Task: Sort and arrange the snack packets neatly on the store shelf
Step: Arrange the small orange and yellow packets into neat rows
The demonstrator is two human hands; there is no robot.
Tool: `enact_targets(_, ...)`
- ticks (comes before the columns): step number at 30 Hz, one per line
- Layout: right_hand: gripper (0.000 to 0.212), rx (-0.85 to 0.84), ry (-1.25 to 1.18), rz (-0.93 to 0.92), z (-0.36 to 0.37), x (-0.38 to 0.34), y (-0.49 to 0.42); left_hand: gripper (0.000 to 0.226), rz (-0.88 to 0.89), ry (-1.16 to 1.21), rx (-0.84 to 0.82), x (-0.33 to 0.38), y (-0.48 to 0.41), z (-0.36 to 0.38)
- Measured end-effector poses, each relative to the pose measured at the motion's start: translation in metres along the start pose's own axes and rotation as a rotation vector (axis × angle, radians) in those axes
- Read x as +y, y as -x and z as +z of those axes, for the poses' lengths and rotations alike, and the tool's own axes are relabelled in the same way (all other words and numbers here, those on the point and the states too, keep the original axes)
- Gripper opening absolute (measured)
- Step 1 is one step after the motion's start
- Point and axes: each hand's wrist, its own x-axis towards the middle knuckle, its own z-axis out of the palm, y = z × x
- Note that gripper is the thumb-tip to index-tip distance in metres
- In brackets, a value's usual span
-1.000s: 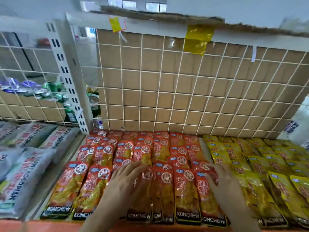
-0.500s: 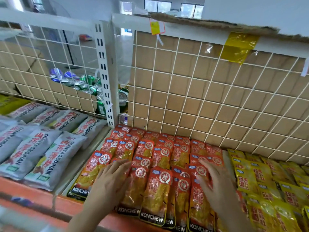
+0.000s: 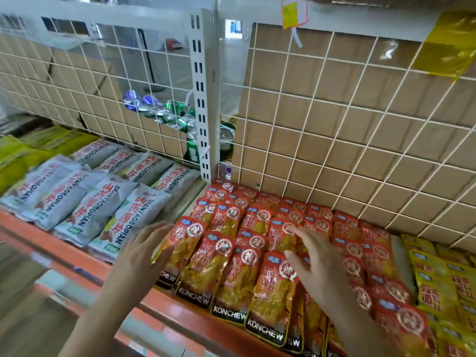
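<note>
Red KONCHEW snack packets (image 3: pixel 231 264) lie in overlapping rows on the shelf, filling its middle. My left hand (image 3: pixel 144 253) is spread with straight fingers at the left edge of the red rows, its fingertips against the outermost front packet. My right hand (image 3: pixel 316 256) lies flat and open over the red packets further right, fingers pointing toward the back. Neither hand grips a packet. Grey-white SHANYAOBOPIAN bags (image 3: pixel 103 207) lie to the left, and yellow packets (image 3: pixel 443 279) to the right.
A white wire grid backed with cardboard (image 3: pixel 334 150) closes the shelf's rear. A white slotted upright (image 3: pixel 202 99) divides the two bays. Drink cans (image 3: pixel 170 114) show behind the grid. The orange shelf lip (image 3: pixel 180 307) runs along the front. Green-yellow bags (image 3: pixel 31 145) sit far left.
The view has swung left and closer, bringing the grey bags into sight. My left hand slid to the left edge of the red rows; my right hand moved leftward across them.
</note>
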Motion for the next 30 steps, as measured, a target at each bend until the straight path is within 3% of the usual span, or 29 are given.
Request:
enact_targets(5, 0.049, -0.025, -0.004, 0.06, 0.014, -0.019, -0.015, 0.065, 0.067, 0.023, -0.045, -0.012, -0.031, 0.003)
enact_targets(10, 0.05, 0.007, 0.053, 0.185, 0.032, -0.047, -0.034, 0.083, 0.151, 0.085, -0.201, -0.025, -0.071, 0.005)
enact_targets(15, 0.051, 0.023, 0.101, 0.299, 0.055, -0.078, -0.051, 0.048, 0.265, 0.109, -0.284, -0.036, -0.097, 0.005)
enact_targets(22, 0.057, -0.048, 0.172, 0.395, 0.078, -0.109, -0.061, 0.048, 0.472, 0.076, -0.361, -0.043, -0.122, 0.006)
enact_targets(30, 0.054, -0.116, 0.195, 0.399, 0.09, -0.125, -0.078, 0.046, 0.498, 0.032, -0.442, -0.039, -0.144, 0.012)
